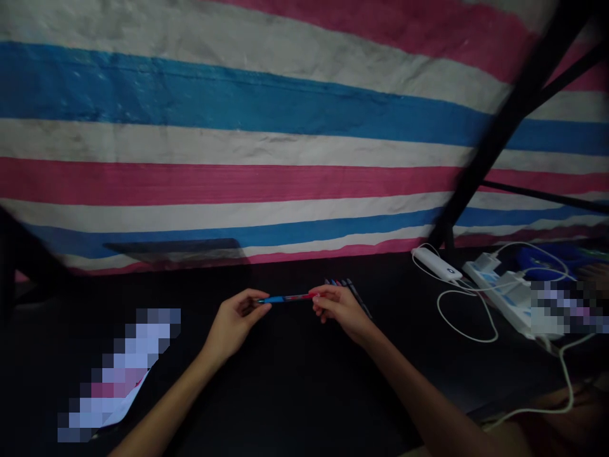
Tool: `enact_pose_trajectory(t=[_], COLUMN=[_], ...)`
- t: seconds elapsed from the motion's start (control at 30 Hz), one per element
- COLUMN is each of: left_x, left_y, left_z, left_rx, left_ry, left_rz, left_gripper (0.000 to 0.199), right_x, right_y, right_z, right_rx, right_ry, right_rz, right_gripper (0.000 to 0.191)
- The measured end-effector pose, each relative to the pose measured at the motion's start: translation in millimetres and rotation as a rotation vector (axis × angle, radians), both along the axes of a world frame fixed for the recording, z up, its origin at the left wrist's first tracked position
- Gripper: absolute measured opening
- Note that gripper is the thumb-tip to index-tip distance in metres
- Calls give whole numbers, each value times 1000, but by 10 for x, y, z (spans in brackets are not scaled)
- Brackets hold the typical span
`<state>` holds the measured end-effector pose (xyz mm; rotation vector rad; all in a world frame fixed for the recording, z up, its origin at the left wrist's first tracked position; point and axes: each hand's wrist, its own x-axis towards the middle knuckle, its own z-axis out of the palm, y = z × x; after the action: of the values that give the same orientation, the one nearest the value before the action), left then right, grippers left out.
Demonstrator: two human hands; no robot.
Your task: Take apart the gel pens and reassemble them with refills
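Observation:
Held level between both hands above the dark table [285,393] is a pen [289,298] with a blue section on the left and a red end on the right. My left hand [236,316] pinches its blue end between thumb and fingers. At the red end, the fingers of my right hand [343,310] are closed on the pen and partly cover it. Just behind my right hand lie several pens [354,292] side by side, partly hidden by that hand.
A blurred-out white sheet or packet [128,374] lies at left. On the right are a white power strip [499,298] with plugs, a white device [436,263] and loose cables [495,330]. Behind hangs striped sheeting [238,184], crossed by a dark metal frame [495,133].

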<state>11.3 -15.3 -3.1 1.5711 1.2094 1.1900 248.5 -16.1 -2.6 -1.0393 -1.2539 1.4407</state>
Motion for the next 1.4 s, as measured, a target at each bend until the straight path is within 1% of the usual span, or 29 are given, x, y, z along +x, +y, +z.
enact_pose_trajectory(t=[0.13,0.2,0.3,0.4,0.57,0.73,0.87,1.4], left_x=[7,4,-3,-8,-12,-10,-11,-23], left_y=[-37,-48,-51,-45,-48,-64,-65,-68], left_z=[-7,-5,10,22,17,27,31,37], left_rx=[211,313,410,456,469,470,470,508], left_ry=[277,376,437,443,477,480,483,443], left_rz=[-8,-8,5,14,20,26,36,71], left_gripper=[19,18,17,15,14,15,17,15], right_x=[-11,-14,-12,-8,-8,-3,2,-10], right_y=[-11,-9,0,5,-8,-25,-23,-13], right_z=[-3,-9,-24,-40,-35,7,21,-7], right_rx=[-47,-64,-105,-127,-126,-147,-132,-59], right_ry=[-5,10,62,90,90,113,127,3], right_rz=[56,68,83,98,101,92,85,38], right_gripper=[27,28,29,25,22,24,25,22])
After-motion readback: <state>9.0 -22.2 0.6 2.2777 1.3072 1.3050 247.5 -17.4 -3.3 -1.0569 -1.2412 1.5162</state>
